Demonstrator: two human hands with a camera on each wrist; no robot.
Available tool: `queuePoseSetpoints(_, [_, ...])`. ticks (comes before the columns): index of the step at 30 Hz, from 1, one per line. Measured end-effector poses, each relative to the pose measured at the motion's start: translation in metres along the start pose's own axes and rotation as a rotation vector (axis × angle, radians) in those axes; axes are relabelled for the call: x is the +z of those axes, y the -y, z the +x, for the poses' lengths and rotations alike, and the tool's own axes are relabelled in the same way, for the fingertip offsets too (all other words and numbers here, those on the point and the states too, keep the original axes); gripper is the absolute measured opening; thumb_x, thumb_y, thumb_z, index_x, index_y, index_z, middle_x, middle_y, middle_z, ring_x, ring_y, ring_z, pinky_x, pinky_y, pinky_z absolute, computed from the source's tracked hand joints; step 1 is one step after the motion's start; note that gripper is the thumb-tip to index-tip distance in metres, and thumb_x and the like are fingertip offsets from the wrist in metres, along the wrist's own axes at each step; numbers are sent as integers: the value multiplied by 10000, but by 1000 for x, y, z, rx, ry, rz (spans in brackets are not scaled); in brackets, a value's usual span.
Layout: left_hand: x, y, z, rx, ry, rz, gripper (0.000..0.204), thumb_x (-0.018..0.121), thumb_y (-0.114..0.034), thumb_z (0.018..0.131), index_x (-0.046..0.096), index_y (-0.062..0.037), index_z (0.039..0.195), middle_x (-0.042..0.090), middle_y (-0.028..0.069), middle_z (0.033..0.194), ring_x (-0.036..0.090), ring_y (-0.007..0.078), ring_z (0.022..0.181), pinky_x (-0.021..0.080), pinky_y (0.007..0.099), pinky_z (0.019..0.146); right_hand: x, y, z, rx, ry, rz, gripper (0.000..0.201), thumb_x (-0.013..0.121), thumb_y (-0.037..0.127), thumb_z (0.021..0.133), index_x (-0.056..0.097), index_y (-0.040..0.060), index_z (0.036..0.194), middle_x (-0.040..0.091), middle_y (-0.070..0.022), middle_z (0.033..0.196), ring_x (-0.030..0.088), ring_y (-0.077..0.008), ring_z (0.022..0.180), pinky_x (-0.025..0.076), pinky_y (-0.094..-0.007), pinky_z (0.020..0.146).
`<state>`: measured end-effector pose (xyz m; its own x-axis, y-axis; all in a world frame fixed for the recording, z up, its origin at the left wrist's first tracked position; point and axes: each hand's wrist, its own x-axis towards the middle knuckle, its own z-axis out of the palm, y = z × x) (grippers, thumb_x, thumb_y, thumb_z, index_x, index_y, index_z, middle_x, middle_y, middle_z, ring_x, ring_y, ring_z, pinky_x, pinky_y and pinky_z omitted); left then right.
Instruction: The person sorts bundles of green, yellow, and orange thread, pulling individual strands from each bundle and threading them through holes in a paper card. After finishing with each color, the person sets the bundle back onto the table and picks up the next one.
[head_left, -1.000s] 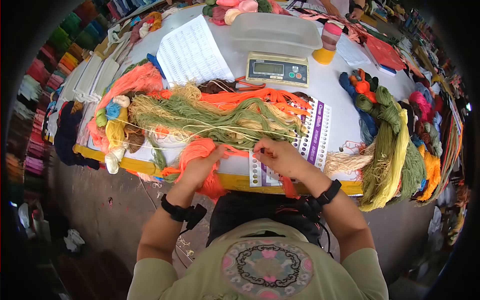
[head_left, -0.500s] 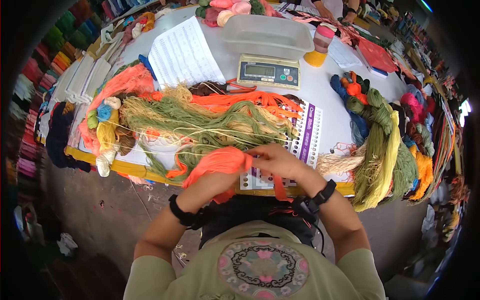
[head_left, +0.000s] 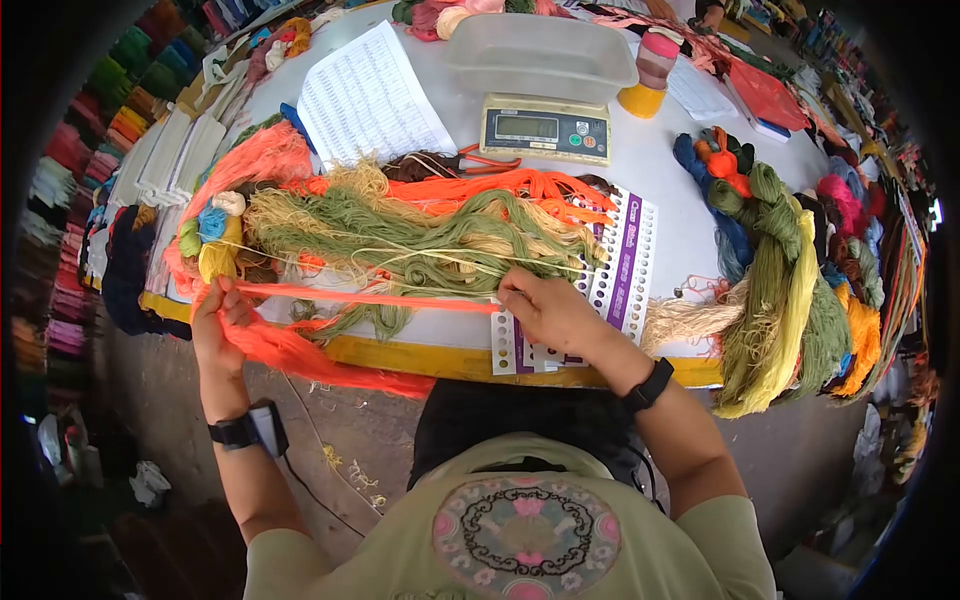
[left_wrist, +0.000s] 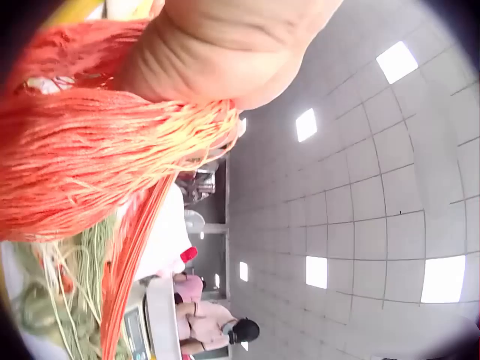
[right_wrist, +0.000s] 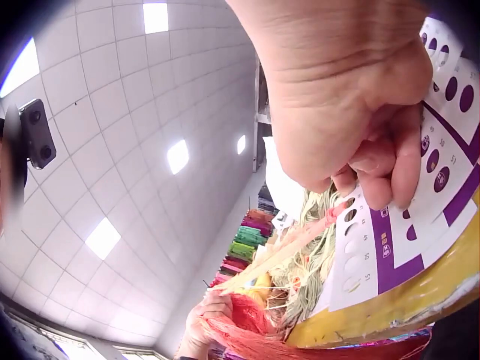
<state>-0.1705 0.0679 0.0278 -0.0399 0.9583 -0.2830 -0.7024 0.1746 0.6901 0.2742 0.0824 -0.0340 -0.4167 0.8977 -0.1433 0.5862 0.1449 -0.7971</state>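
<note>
A hank of coral embroidery thread (head_left: 330, 357) hangs over the table's front edge at the left. My left hand (head_left: 218, 330) grips it there, and in the left wrist view the strands (left_wrist: 67, 165) fan out below the palm. From that hand a straight coral strand bundle (head_left: 400, 300) stretches to my right hand (head_left: 548, 308), whose curled fingers pinch its end. In the right wrist view those fingers (right_wrist: 382, 176) sit over a white and purple punched thread card (right_wrist: 360, 247), the strand end at its row of holes. More cards (head_left: 625, 260) lie beneath.
Green and cream threads (head_left: 430, 235) lie tangled behind the strand. A digital scale (head_left: 545, 128) with a plastic tub (head_left: 540, 55), a printed sheet (head_left: 370, 95) and a jar (head_left: 655, 70) stand farther back. Knotted hanks (head_left: 775, 280) drape over the right edge.
My left hand has moved far left with the coral hank, drawing the strand bundle straight across the table. The right hand has stayed near the cards.
</note>
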Motion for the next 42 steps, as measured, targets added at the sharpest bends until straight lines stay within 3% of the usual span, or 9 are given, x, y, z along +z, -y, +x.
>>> queuePoseSetpoints(2, [2,13,5,424,-459,890,261,497,-269,969,587,-26,1003,598,19,689,406,52,480,315,189,448,0,1,-3,-4,-24,-16,197,462,275,962,524,90,986,586,-72,551,626,-219,528,479,-361,556])
queuePoseSetpoints(5, [56,44,-23,79,-248,1080,354,514,-301,966,576,8,1128,673,60,769,439,54,517,357,190,494,2,0,-6,-45,-27,-32,218,493,280,924,542,87,1011,656,-177,790,628,-387,764,479,-476,683])
queuePoseSetpoints(9, [106,110,-37,-2,174,629,458,512,-379,966,558,17,1192,659,110,1077,561,126,829,451,261,738,1,6,-12,-11,-22,-20,226,566,272,893,544,89,1024,655,-127,773,635,-345,712,484,-432,654])
queuePoseSetpoints(10, [126,123,-41,-1,254,526,474,505,-393,964,557,18,1194,608,124,1175,539,162,978,445,301,827,1,11,-15,-54,-47,69,184,614,198,903,550,67,1015,634,-58,790,615,-162,692,481,-313,594])
queuePoseSetpoints(11, [144,134,-43,-1,339,423,489,499,-407,962,555,18,1197,557,139,1273,517,199,1127,439,341,916,3,17,-18,-68,-52,63,184,614,198,903,550,67,1015,634,-58,790,615,-162,692,481,-313,594])
queuePoseSetpoints(14, [168,157,-43,-26,441,207,513,492,-398,965,530,37,1235,479,150,1367,435,242,1267,376,391,1032,-5,51,-33,-58,-37,793,150,624,94,908,572,50,1042,600,17,940,557,-35,766,527,-201,642])
queuePoseSetpoints(23, [189,181,-45,-114,532,257,495,482,-343,981,503,45,1287,507,142,1338,483,217,1219,379,362,1031,-5,64,-51,-113,-141,868,79,648,108,895,631,51,947,598,43,806,510,-19,672,413,-183,535])
queuePoseSetpoints(25, [187,181,-46,-100,516,253,469,489,-320,983,517,48,1272,528,143,1313,501,211,1196,393,356,1017,-6,65,-53,-59,-121,967,54,607,74,900,621,32,929,606,7,1084,530,-34,733,437,-184,542])
queuePoseSetpoints(42, [188,188,-46,-48,435,356,327,547,-71,934,539,69,1229,598,117,1191,563,164,1083,437,303,956,-8,68,-55,25,-173,1198,23,599,107,894,603,85,888,619,-13,1158,372,-18,557,374,-202,538])
